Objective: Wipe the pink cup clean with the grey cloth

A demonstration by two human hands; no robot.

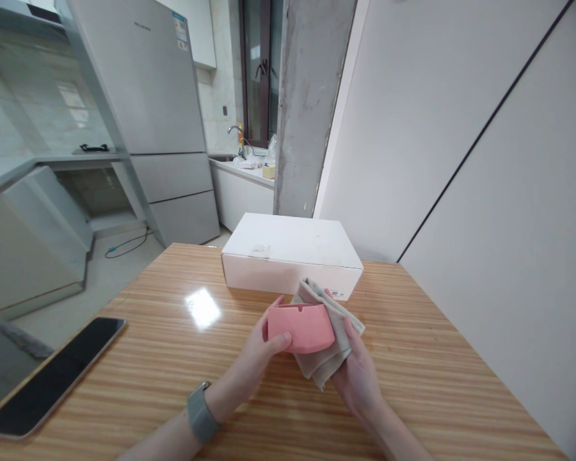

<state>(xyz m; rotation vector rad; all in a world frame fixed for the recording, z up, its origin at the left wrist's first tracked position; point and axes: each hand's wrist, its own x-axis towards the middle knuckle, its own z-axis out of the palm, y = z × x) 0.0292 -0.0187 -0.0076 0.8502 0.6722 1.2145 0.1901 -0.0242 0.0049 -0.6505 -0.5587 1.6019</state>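
Observation:
My left hand [267,337] grips a pink container [301,329] by its left end, thumb on the front face and fingers behind. The container has a small notch in its top edge; its exact kind I cannot make out. A folded grey-beige cloth [335,352] is held in my right hand [360,371], fingers closed round it. The cloth lies against the right end and back of the container. Both hands are just above the wooden table [249,410]. A watch with a grey band [201,413] is on my left wrist.
A white box [292,246] stands on the table right behind my hands. At the left edge lies a black phone-like slab [57,374]. A white wall [504,211] borders the right side. Beyond are a fridge [144,83] and a sink counter [242,173].

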